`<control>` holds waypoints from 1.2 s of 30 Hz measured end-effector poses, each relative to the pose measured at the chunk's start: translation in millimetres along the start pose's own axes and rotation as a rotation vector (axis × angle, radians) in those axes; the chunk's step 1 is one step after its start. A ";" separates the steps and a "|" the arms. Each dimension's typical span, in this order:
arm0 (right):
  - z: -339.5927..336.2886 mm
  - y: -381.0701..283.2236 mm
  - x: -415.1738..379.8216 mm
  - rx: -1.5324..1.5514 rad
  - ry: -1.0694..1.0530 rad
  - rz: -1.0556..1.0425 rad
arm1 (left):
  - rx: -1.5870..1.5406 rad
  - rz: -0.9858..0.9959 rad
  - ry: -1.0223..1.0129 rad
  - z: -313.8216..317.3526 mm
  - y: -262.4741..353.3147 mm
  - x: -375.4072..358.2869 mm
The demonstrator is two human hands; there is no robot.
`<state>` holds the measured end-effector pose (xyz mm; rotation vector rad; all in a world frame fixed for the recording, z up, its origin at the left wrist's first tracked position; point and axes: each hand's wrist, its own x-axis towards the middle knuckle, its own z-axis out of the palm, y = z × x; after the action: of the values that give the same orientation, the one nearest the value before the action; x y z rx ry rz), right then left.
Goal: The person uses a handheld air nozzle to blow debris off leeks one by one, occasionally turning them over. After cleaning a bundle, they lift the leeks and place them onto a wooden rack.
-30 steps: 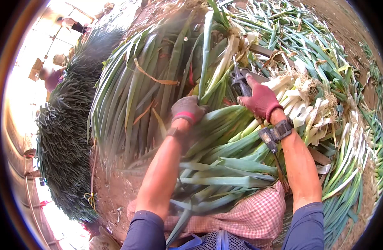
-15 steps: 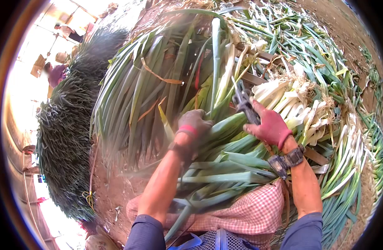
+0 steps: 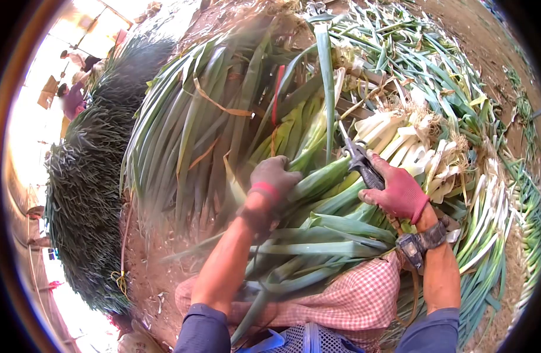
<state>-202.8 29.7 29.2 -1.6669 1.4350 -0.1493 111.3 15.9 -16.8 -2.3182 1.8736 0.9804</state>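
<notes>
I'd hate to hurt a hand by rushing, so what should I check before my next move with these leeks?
1. Right hand holding the nozzle gun: ok.
2. Gun's tip pointing away from the left hand: ok, it points up and away.
3. Left hand on the leek leaves: ok, though firmness doesn't show.
4. Gloves on both hands: ok.
5. Hose free of snags: cannot tell, partly hidden.
6. Upper-right leeks lying neatly: not ok, they lie crisscrossed.
</notes>
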 end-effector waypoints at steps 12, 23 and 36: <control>-12.6 -17.4 81.4 -0.095 0.163 0.029 | 0.015 0.062 0.058 4.5 -7.1 18.9; -3.0 -13.0 -3.4 -0.086 0.001 -0.089 | -0.152 0.081 0.122 4.8 -4.3 41.4; 0.0 -38.3 4.8 -0.084 -0.098 -0.090 | -0.055 0.105 0.209 -17.9 16.9 26.7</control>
<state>-173.3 22.6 53.0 -1.7836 1.3098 -0.0578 107.1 -19.2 -8.5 -2.4627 2.0884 0.8370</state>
